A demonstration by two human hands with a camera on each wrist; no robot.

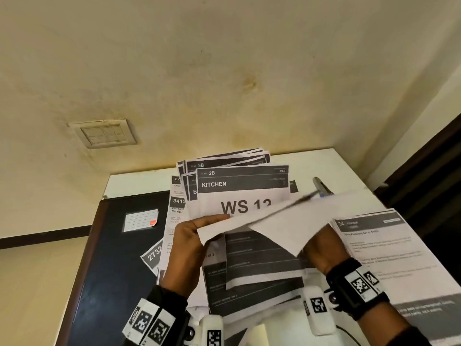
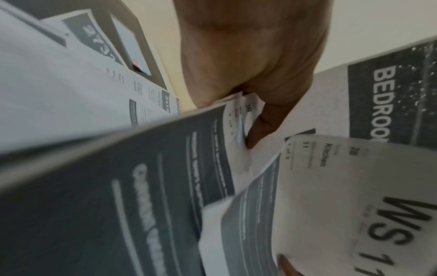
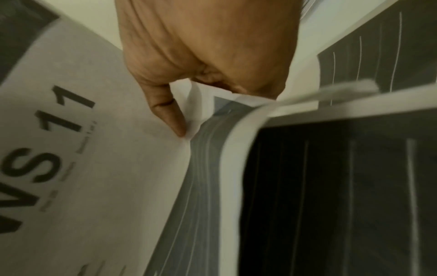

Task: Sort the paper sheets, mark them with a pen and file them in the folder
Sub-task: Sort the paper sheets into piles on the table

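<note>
while both hands are lifting one blurry paper sheet (image 1: 264, 221) over the pile, the left hand (image 1: 185, 248) is pinching its left edge and the right hand (image 1: 324, 248) is pinching its right side. under it, a stack of sheets (image 1: 242, 186) reading "kitchen" is lying on the white worktop (image 1: 344, 166). a dark folder (image 1: 119, 258) is lying to the left, and a pen (image 1: 321, 187) is lying behind the right hand.

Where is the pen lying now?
In the head view the pen lies on the white table, far right, beyond the lifted sheet, beside the paper pile.
</note>
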